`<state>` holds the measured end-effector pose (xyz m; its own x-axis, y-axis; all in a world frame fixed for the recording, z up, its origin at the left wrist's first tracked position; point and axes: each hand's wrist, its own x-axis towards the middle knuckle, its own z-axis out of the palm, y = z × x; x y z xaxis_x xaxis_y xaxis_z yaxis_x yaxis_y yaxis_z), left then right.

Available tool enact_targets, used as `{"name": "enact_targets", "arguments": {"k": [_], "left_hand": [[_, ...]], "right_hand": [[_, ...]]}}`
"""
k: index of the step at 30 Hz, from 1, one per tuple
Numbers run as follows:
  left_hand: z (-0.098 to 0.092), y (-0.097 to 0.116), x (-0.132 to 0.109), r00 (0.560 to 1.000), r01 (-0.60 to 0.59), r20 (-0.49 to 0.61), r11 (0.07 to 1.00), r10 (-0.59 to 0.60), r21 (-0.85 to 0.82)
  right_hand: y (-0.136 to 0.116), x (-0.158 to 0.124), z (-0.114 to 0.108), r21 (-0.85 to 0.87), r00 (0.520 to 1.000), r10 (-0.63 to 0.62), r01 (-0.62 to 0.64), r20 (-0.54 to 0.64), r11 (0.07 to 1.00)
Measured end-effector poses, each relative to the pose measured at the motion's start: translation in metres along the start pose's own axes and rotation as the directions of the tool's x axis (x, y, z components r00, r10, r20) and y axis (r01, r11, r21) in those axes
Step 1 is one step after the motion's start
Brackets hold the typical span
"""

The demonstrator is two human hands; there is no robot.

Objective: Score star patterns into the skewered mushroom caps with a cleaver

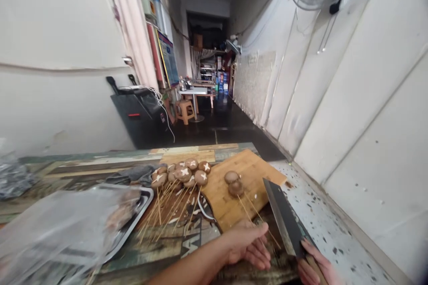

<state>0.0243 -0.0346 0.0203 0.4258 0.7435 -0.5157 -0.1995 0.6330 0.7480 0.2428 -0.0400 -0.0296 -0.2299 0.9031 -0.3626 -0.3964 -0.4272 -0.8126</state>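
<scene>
My right hand [314, 263] grips a cleaver [282, 216] by its wooden handle, the broad dark blade pointing up and away beside the cutting board's right edge. My left hand [249, 246] lies over the near edge of the wooden cutting board [247, 164], thumb and fingers stretched out and apart. Thin wooden skewers [259, 213] pass by its thumb; I see no firm grip on them. At their far ends two brown mushrooms [236, 187] rest on the board, one partly covering the other. Left of the board lies a pile of skewered mushrooms [183, 173] with white crosses cut into their caps.
A metal tray [147, 200] under a clear plastic bag [67, 222] stands at the left. Behind it is a dark cloth [133, 173]. Mushroom scraps lie beneath the skewers. A speckled surface [307, 200] and white wall are on the right; a black case [140, 116] stands beyond the table.
</scene>
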Motion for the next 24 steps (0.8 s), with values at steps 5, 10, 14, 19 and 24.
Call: {"name": "enact_targets", "arguments": {"k": [5, 10, 14, 19, 24], "left_hand": [[-0.008, -0.003, -0.027, 0.990, -0.030, -0.110, 0.879, 0.093, 0.476], [-0.039, 0.024, -0.021, 0.588, -0.188, -0.266, 0.448, 0.764, 0.874], [-0.063, 0.038, 0.007, 0.428, -0.165, -0.229, 0.325, 0.874, 0.931], [-0.071, 0.036, 0.023, 0.452, -0.189, -0.194, 0.306, 0.871, 0.933], [-0.073, 0.031, 0.026, 0.427, -0.225, -0.211, 0.329, 0.879, 0.917]], "right_hand": [[-0.009, -0.010, 0.016, 0.051, 1.000, -0.010, 0.009, 0.023, 0.999], [-0.041, -0.025, 0.031, -0.198, 0.997, -0.073, 0.073, 0.009, 0.977], [-0.067, -0.029, 0.043, -0.462, 0.998, -0.035, 0.058, 0.058, 0.885], [-0.080, -0.018, 0.056, -0.703, 0.989, 0.043, 0.069, 0.140, 0.708], [-0.082, -0.008, 0.063, -0.733, 0.988, 0.080, 0.041, 0.130, 0.679]]}}
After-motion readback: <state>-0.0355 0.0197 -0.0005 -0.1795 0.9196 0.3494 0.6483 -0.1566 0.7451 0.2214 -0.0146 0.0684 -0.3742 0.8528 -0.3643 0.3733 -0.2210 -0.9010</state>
